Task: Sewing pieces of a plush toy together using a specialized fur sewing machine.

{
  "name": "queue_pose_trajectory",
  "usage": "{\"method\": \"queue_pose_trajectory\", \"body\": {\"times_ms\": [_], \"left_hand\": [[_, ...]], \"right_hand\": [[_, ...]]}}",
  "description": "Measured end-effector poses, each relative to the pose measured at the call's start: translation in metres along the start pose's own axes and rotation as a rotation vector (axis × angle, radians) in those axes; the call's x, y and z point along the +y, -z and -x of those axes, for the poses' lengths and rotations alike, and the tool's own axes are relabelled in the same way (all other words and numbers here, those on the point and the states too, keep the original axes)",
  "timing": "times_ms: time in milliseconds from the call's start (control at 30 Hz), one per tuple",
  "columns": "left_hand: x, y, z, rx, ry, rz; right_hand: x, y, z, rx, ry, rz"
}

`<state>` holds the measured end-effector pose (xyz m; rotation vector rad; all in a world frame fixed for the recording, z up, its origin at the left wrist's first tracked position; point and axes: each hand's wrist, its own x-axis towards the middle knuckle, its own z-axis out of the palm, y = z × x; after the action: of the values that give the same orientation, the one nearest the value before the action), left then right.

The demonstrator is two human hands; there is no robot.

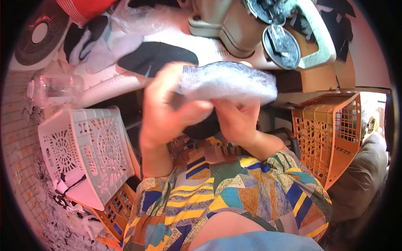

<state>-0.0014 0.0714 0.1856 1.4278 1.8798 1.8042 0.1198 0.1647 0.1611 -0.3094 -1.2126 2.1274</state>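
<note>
Between my two hands is a curved piece of white fluffy wadding with black cloth (230, 81), raised in front of my chest near the table's edge. My left hand (165, 106) is closed on its left end, thumb below, and slightly blurred. From beneath, my right hand (238, 117) grips the lower edge with bent fingers; part of those fingers is hidden by the piece. Just beyond my left hand, a flat black oval cloth piece (157, 57) lies on the white table (111, 85).
A beige sewing machine (238, 29) stands at the far side, its round metal cover (281, 46) showing. Plastic crates flank me: white (100, 146) at left, orange (322, 138) at right. A clear jar (58, 88) and grey-black cloth pieces (90, 39) are at far left.
</note>
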Motion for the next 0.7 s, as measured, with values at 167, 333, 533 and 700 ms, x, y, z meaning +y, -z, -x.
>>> {"method": "queue_pose_trajectory", "body": {"times_ms": [167, 333, 533, 700], "left_hand": [[-0.014, -0.044, 0.044, -0.318, 0.278, -0.046], [-0.022, -0.066, 0.061, -0.690, 0.250, -0.077], [-0.042, -0.071, 0.057, -0.840, 0.194, 0.017], [-0.072, -0.083, 0.048, -0.456, 0.269, -0.411]], "right_hand": [[-0.027, 0.062, 0.020, -0.103, -0.051, 0.246], [-0.039, 0.107, 0.029, -0.324, -0.507, 0.613], [-0.021, 0.140, 0.015, -0.572, -0.497, 0.848], [0.066, 0.154, -0.009, -0.264, 0.060, 1.272]]}}
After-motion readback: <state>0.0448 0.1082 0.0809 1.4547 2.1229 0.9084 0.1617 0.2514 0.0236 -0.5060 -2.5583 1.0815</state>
